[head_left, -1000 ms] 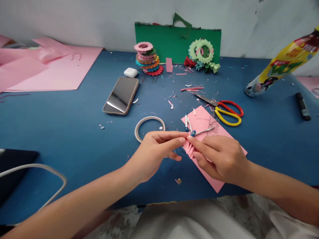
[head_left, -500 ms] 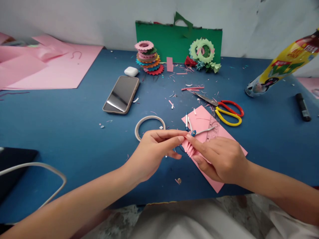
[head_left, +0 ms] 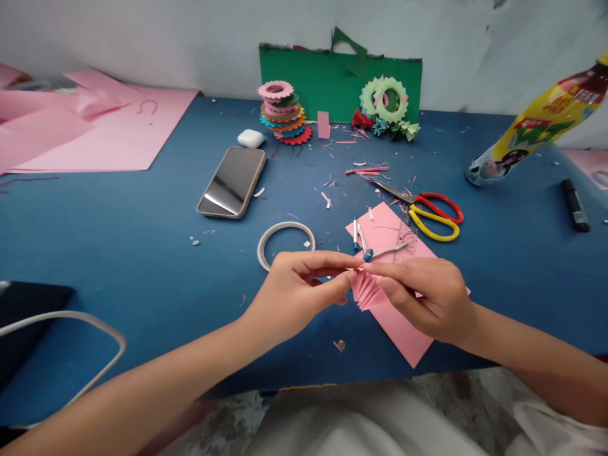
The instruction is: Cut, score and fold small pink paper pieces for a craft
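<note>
A small pink pleated paper piece [head_left: 367, 290] hangs between my two hands just above the blue table [head_left: 118, 240]. My left hand [head_left: 297, 291] pinches its top left with thumb and forefinger. On its right side my right hand [head_left: 425, 296] is closed, fingers pressed on the folds. Below them lies a pink paper sheet [head_left: 403, 329], partly covered by my right hand. A small blue-hinged compass [head_left: 375, 248] rests on that sheet just beyond my fingertips.
A tape ring [head_left: 284, 240] lies left of the sheet. Red and yellow scissors [head_left: 427, 209], a phone [head_left: 232, 182], an earbud case [head_left: 250, 138], stacked paper rosettes [head_left: 282, 113], green card [head_left: 339, 82], a yellow bottle [head_left: 536, 126], a black marker [head_left: 574, 204] and pink sheets [head_left: 95, 133] surround them.
The pleated piece has been lifted slightly off the pink sheet and fanned out. My right hand has risen and shifted a little right, uncovering more of the folds.
</note>
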`<control>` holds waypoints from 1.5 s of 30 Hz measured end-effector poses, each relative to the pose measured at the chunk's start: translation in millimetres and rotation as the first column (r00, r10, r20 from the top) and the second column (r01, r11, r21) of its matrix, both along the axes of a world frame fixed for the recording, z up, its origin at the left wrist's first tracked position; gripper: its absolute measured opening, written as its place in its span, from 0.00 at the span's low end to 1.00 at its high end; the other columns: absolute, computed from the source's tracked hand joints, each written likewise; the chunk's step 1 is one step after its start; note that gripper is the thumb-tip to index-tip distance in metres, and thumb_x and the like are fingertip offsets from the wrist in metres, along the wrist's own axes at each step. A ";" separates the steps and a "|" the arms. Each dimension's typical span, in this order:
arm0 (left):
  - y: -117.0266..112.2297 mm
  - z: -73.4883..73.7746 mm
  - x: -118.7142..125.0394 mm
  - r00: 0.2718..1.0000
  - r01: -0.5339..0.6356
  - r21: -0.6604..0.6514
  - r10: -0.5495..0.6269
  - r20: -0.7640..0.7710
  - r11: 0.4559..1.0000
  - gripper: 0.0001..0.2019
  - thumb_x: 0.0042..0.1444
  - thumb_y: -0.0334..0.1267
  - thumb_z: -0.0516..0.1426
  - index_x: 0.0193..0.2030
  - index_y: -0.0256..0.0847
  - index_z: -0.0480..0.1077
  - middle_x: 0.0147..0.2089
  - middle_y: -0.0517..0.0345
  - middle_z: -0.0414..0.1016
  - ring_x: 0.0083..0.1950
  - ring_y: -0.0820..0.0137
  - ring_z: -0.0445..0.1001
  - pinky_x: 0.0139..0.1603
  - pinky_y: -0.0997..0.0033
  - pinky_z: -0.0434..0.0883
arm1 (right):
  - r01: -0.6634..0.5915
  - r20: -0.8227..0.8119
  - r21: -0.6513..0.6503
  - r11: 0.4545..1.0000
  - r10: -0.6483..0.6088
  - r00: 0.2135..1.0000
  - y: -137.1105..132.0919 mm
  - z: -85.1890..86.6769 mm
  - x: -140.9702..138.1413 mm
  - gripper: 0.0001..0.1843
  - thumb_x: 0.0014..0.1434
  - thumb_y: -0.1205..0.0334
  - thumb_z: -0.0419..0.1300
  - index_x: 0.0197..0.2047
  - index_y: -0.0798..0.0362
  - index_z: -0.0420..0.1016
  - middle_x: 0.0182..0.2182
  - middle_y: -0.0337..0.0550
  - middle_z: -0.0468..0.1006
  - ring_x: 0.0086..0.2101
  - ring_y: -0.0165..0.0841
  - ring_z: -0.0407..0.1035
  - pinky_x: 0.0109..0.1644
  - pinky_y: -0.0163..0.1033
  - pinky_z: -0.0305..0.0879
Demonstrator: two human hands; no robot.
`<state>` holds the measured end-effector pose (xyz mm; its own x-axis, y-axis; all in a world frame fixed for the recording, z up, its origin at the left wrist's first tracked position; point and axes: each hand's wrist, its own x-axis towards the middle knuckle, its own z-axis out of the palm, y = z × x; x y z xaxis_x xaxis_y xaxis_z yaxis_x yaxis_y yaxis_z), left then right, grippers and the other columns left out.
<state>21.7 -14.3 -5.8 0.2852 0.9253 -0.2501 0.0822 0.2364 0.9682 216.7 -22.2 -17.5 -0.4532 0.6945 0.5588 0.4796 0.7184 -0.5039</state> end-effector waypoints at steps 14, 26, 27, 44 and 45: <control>-0.4 -8.7 4.9 0.999 0.036 -0.060 -0.036 -0.013 0.998 0.07 0.48 0.36 0.61 0.34 0.36 0.77 0.32 0.56 0.79 0.30 0.73 0.75 0.27 0.80 0.75 | -0.084 0.271 0.533 0.842 -0.075 0.960 7.5 -7.9 8.3 0.08 0.54 0.67 0.63 0.39 0.58 0.75 0.17 0.33 0.73 0.18 0.24 0.60 0.23 0.34 0.53; 2.1 -9.7 3.9 0.999 0.006 -0.100 -0.002 0.042 0.995 0.07 0.48 0.38 0.62 0.34 0.38 0.78 0.32 0.57 0.79 0.31 0.72 0.75 0.26 0.79 0.75 | 0.034 0.014 0.130 0.991 -0.036 0.999 4.3 -2.5 0.0 0.02 0.56 0.66 0.62 0.31 0.54 0.74 0.20 0.33 0.77 0.19 0.21 0.67 0.26 0.27 0.61; 2.2 -9.8 3.7 0.999 0.001 -0.106 0.004 0.046 0.994 0.07 0.48 0.38 0.63 0.34 0.39 0.78 0.32 0.57 0.79 0.31 0.72 0.75 0.26 0.79 0.75 | 0.028 0.027 0.113 0.993 -0.031 0.999 4.1 -2.5 -0.1 0.02 0.55 0.65 0.62 0.31 0.54 0.75 0.20 0.33 0.78 0.20 0.21 0.68 0.26 0.27 0.61; -0.2 -10.3 2.4 0.999 -0.026 -0.110 0.031 0.041 0.994 0.10 0.47 0.42 0.64 0.35 0.41 0.79 0.31 0.56 0.79 0.30 0.72 0.74 0.26 0.79 0.75 | 0.010 0.145 0.197 0.980 -0.040 0.989 5.8 -5.5 1.4 0.05 0.57 0.63 0.61 0.36 0.53 0.77 0.24 0.32 0.80 0.23 0.22 0.71 0.28 0.29 0.63; 0.0 -10.4 2.4 0.999 -0.027 -0.115 0.032 0.042 0.993 0.10 0.47 0.42 0.64 0.35 0.41 0.79 0.31 0.56 0.79 0.30 0.72 0.74 0.26 0.79 0.75 | 0.012 0.156 0.213 0.977 -0.046 0.987 5.8 -5.4 1.6 0.05 0.57 0.63 0.61 0.36 0.53 0.77 0.23 0.32 0.80 0.23 0.22 0.71 0.28 0.29 0.63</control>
<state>24.1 -14.3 -16.3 0.2708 0.8995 -0.3429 0.0315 0.3478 0.9370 218.2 -16.4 -22.9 -0.5297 0.5830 0.6161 0.5633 0.7848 -0.2583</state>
